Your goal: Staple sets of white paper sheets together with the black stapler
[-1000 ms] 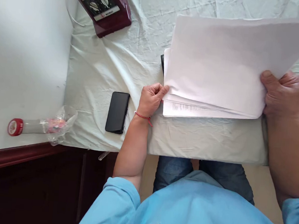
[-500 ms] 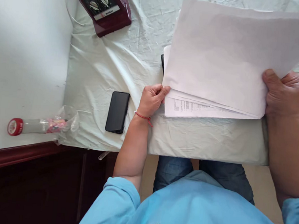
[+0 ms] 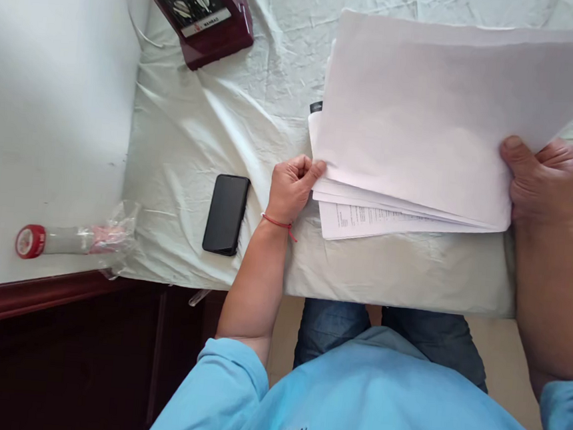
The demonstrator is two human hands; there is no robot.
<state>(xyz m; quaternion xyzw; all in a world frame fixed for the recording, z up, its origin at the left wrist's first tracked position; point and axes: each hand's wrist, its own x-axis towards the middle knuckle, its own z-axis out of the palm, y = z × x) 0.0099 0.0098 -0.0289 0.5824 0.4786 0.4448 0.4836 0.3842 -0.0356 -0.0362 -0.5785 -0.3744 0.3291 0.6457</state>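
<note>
A stack of large white paper sheets (image 3: 426,113) spreads over the right half of the table, its blank top side facing me. Several lower sheets fan out along the near edge, and printed text (image 3: 366,217) shows on the lowest one. At the near left corner my left hand (image 3: 293,183), with a red string bracelet on its wrist, pinches the paper between thumb and fingers. My right hand (image 3: 545,177) grips the right side, thumb on top and fingers hidden underneath. A black object (image 3: 316,107) peeks out beneath the stack's left edge.
A black phone (image 3: 225,214) lies left of my left arm. Farther back stands a dark red fan base (image 3: 215,25) with knobs. Against the wall at left is a red-capped clear container (image 3: 63,241) with crumpled plastic. A pale wrinkled cloth (image 3: 187,139) covers the table.
The left edges of the sheets have fanned apart more, with the lower printed sheet dropping towards me. The stack's far edge has come slightly nearer. Both hands keep their hold.
</note>
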